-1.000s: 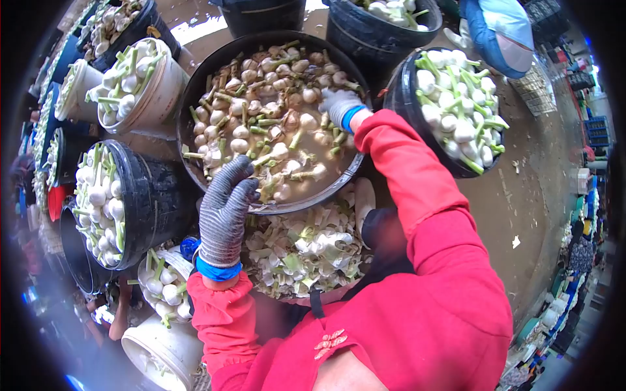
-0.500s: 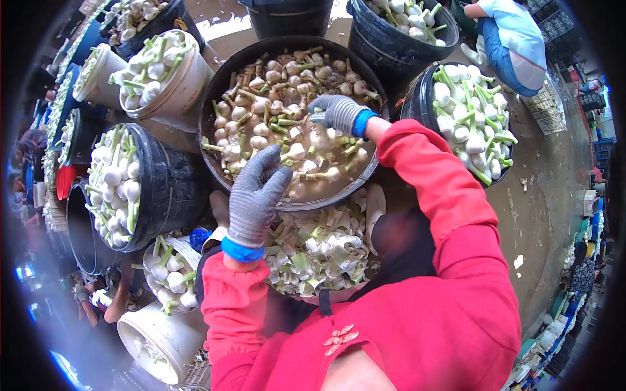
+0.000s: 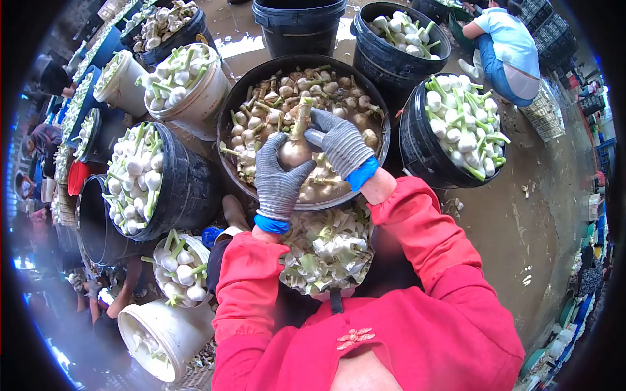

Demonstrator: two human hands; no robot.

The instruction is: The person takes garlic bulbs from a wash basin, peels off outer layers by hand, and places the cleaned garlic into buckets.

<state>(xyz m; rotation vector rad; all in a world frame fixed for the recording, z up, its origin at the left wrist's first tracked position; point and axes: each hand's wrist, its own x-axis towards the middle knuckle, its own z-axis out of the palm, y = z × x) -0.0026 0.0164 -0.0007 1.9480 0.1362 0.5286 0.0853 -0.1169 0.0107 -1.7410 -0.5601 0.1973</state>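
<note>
Fingers [image 3: 267, 151] of our left hand [image 3: 277, 182] are wrapping around a garlic bulb [image 3: 295, 153], and our right hand [image 3: 343, 146] is hovering at its stalk [image 3: 302, 118]; whether that hand is pinching, we cannot tell. To be working well, we should be cradling the bulb firmly without squeezing, keeping the stalk exposed. Beneath, a dark tub [image 3: 293, 62] is holding murky water and more bulbs. Nearer us, peelings [image 3: 329, 251] are piling; left and right, black buckets [image 3: 189, 189] are brimming with garlic.

Garlic bulb [image 3: 295, 154] now up between left hand [image 3: 276, 181] and right hand [image 3: 343, 144]
</note>
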